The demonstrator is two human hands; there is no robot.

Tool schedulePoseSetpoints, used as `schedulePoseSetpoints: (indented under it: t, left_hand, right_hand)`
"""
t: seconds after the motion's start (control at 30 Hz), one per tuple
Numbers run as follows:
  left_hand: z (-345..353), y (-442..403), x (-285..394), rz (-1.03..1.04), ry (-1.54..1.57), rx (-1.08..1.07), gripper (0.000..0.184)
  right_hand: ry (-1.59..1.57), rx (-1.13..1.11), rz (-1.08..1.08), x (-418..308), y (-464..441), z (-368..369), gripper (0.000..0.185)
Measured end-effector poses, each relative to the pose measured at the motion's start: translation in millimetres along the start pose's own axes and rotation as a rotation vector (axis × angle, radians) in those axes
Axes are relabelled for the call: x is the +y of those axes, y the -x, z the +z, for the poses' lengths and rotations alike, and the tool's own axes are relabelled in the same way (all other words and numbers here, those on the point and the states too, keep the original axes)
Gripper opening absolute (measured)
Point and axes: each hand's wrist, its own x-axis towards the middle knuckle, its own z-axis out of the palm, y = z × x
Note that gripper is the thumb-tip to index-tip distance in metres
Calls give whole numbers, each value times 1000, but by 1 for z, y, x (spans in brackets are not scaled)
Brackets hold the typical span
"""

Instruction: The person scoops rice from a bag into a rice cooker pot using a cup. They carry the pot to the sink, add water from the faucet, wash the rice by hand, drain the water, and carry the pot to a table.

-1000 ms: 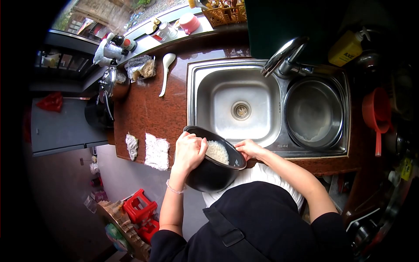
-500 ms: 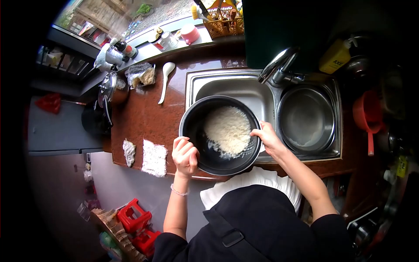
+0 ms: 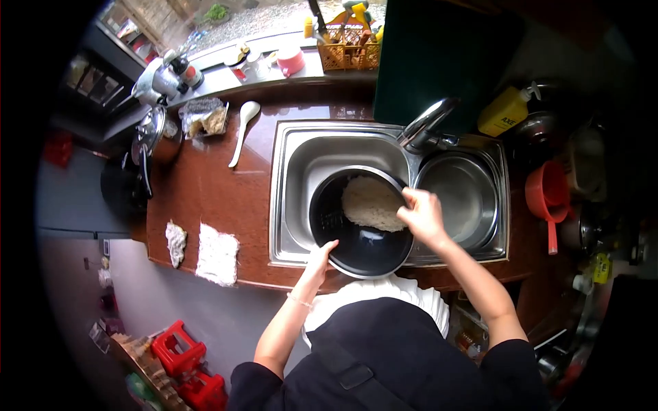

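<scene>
Head view: a black pot (image 3: 370,257) is held by both hands above the left basin of the steel sink (image 3: 282,154), its near edge projecting past the sink's front rim toward the person. The near-left rim is gripped by the left hand (image 3: 317,267), the thumb being laid over the edge; the lower fingers are hidden by the pot. The right-hand rim is gripped by the right hand (image 3: 421,214) with curled fingers. White rice (image 3: 372,204) is gathered in the far part of the pot, and dark bottom is exposed nearer the person. The right basin is occupied by a round metal bowl (image 3: 449,185), behind which the faucet (image 3: 423,127) is mounted. On the table (image 3: 195,195), left of the sink, a white spoon (image 3: 242,134), a plastic packet (image 3: 204,120) and two white cloths (image 3: 218,255) are seen. A red dipper (image 3: 546,195) is placed right of the sink.
</scene>
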Motion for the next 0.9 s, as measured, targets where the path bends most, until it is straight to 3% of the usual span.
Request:
schedulePoseSetpoints:
  t: [0.03, 0.07, 0.13, 0.17, 0.2, 0.27, 0.4, 0.47, 0.53, 0.57, 0.6, 0.7, 0.83, 0.9]
  left_hand:
    - [1, -7, -4, 88, -117, 55, 29]
    - [16, 10, 14, 28, -90, 142, 26]
    - [1, 7, 17, 309, -326, 167, 27]
    - [-5, 12, 22, 310, -261, 73, 33]
    - [-5, 16, 31, 194, -276, 102, 27]
    - [1, 5, 48, 117, -349, 122, 23]
    - [-7, -49, 48, 172, -441, 183, 22]
    - [-3, -57, 64, 174, -504, 180, 22]
    - [9, -51, 87, 131, -534, 161, 29]
    - [13, -55, 93, 140, -549, 168, 27]
    - [18, -54, 100, 149, -581, 163, 27]
    - [32, -57, 119, 176, -680, 117, 27]
    - [41, -63, 135, 177, -836, 146, 28]
    - [43, -59, 144, 174, -880, 125, 27]
  right_hand:
    - [-78, -13, 52, 25, -15, 5, 14]
    - [-206, 13, -3, 39, -23, 5, 15]
    - [-174, 13, -13, 30, -10, -2, 19]
    - [-194, -30, 17, 22, -7, -6, 20]
    - [-92, -133, 63, 24, -11, -9, 18]
    - [-258, -158, 124, 55, -30, 15, 16]
    - [-280, -122, 131, 84, -41, 30, 18]
    - [32, 42, 89, 73, -46, 8, 26]
    - [420, 334, -187, 79, -58, -18, 20]
    - [590, 419, -311, 91, -68, -29, 27]
    - [735, 427, -317, 103, -76, -38, 37]
    - [1031, 237, -328, 132, -89, -57, 43]
    - [1223, 188, -445, 159, -92, -70, 48]
    - [1265, 162, -397, 167, -91, -78, 51]
